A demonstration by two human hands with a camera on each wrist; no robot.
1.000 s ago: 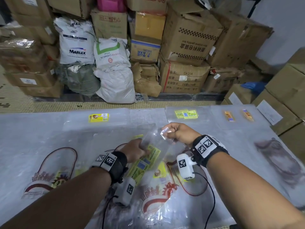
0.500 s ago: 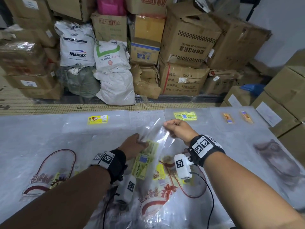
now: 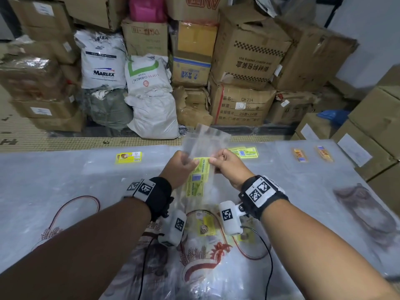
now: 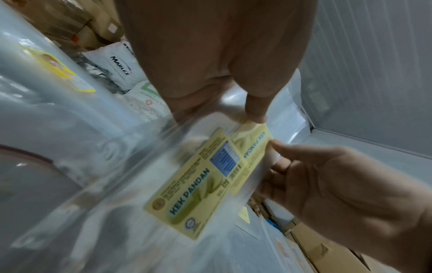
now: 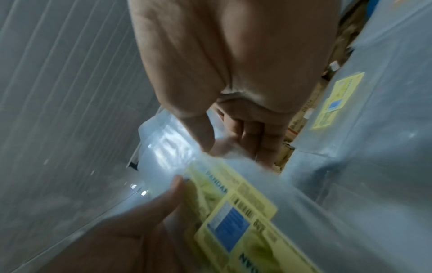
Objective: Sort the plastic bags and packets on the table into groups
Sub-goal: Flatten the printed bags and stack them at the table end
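both hands (image 3: 180, 167) (image 3: 227, 166) pinch clear packets (image 3: 200, 169) above plastic-covered table (image 3: 54, 180); boxes (image 3: 249, 61) behind.

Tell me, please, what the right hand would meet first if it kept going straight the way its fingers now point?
Probably the left hand. The right hand pinches the clear Kek Pandan bags and its fingertips point across them toward the left thumb; only the plastic lies between, though depth is unclear.

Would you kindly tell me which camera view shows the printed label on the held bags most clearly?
The left wrist view: the label fills the middle and "KEK PANDAN" reads easily. The right wrist view shows it blurred and cut off at the bottom edge. The head view shows it small, between the left hand and right hand.
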